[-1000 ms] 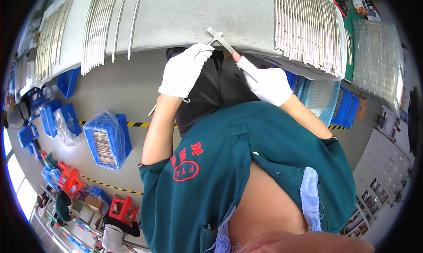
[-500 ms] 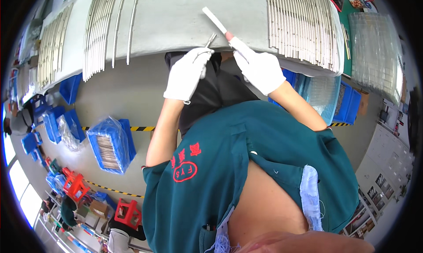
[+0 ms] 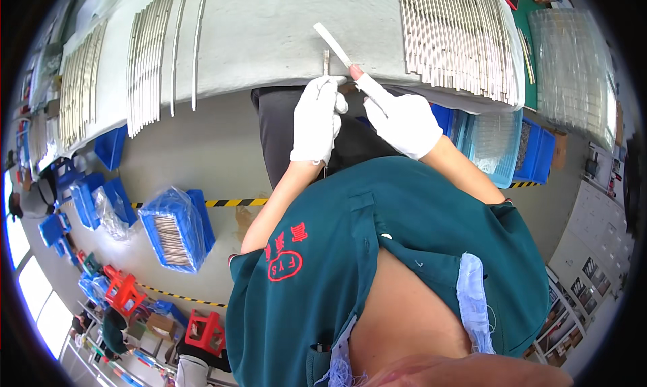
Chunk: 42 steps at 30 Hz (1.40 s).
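Note:
My left hand [image 3: 315, 123], in a white glove, is closed around a thin metal rod [image 3: 326, 58], whose tip sticks up past the fingers. A flat white strip [image 3: 331, 42] is gripped in my right hand [image 3: 404, 123], also gloved, with one bare fingertip against its lower end. The strip slants up to the left, just beside the rod's tip; I cannot tell whether they touch. Both hands are at the near edge of the pale covered table [image 3: 296, 23]. Two single metal rods [image 3: 198, 50] lie on the table left of my hands.
A row of metal rods [image 3: 149, 57] lies at left, with another bundle [image 3: 84, 84] farther left. A wide row of rods [image 3: 453, 43] lies at right, near plastic-wrapped trays [image 3: 573, 77]. Blue bins [image 3: 536, 154] and a bagged blue crate [image 3: 176, 229] stand below.
My left hand has moved right, closer to my right hand, and the rod has turned from slanting to nearly upright. The white strip has come slightly down and right.

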### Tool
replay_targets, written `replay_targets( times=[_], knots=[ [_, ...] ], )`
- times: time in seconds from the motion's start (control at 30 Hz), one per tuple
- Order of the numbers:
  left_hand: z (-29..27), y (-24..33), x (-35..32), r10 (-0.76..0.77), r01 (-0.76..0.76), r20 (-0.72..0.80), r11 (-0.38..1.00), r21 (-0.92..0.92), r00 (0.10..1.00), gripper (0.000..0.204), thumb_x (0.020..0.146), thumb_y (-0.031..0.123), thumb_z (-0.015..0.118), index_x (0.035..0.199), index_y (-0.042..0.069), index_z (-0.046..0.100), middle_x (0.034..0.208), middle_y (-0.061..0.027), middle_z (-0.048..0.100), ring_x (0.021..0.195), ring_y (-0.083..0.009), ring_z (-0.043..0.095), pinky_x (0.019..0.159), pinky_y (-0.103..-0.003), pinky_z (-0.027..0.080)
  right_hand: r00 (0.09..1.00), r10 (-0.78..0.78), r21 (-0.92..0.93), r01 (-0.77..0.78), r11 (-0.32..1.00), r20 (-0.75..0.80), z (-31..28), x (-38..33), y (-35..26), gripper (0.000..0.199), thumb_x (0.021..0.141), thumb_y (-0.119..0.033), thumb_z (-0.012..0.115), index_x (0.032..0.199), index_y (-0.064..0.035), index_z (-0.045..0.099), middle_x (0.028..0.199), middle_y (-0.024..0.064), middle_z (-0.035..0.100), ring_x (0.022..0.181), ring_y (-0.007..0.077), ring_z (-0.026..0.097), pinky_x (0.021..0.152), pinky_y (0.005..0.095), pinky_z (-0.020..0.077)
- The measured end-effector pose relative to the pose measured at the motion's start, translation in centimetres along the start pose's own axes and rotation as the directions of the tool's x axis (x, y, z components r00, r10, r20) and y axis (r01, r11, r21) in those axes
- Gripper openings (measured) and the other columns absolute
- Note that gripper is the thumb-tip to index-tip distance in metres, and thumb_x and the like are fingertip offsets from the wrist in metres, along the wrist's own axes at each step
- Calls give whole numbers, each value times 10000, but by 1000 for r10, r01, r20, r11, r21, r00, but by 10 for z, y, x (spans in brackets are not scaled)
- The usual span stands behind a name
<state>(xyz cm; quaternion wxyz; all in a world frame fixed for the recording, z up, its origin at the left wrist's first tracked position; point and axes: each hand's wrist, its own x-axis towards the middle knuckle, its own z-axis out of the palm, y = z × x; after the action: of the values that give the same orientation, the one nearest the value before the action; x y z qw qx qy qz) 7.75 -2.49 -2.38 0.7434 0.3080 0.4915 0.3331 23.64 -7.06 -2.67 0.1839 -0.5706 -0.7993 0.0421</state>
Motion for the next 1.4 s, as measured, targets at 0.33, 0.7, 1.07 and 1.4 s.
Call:
replay_targets(
  times=[0.33,0.7,1.07,1.4],
  knots=[
    [3,-9,-1,133,-130,-78,991,44,988,178,926,152,474,960,10,576,647,-1,530,432,-39,370,403,-204,293,981,89,-64,-79,995,170,-10,23,-18,604,851,-152,512,1416,-208,305,467,4,469,339,162,458,351,293,381],
    [-15,-38,13,497,-402,61,617,677,865,200,823,21,509,1006,-31,567,894,-121,584,711,-204,576,653,-290,477,994,32,-72,-25,997,106,-12,30,-18,592,843,-153,527,1403,-186,337,440,6,435,330,161,444,352,287,383],
    [-5,-20,6,330,-289,-18,849,441,944,175,894,37,450,1009,-22,567,873,-89,571,649,-142,544,597,-246,452,985,51,-89,-37,995,164,-15,24,-19,613,855,-154,517,1423,-169,285,454,5,454,342,161,455,353,290,375],
    [-1,-9,2,74,-74,-9,997,27,997,171,908,73,464,1009,-8,575,739,-34,564,530,-69,472,485,-210,391,995,2,51,-8,999,99,0,21,0,481,813,-79,528,1283,-9,456,708,90,611,379,187,490,380,311,416]
  ],
)
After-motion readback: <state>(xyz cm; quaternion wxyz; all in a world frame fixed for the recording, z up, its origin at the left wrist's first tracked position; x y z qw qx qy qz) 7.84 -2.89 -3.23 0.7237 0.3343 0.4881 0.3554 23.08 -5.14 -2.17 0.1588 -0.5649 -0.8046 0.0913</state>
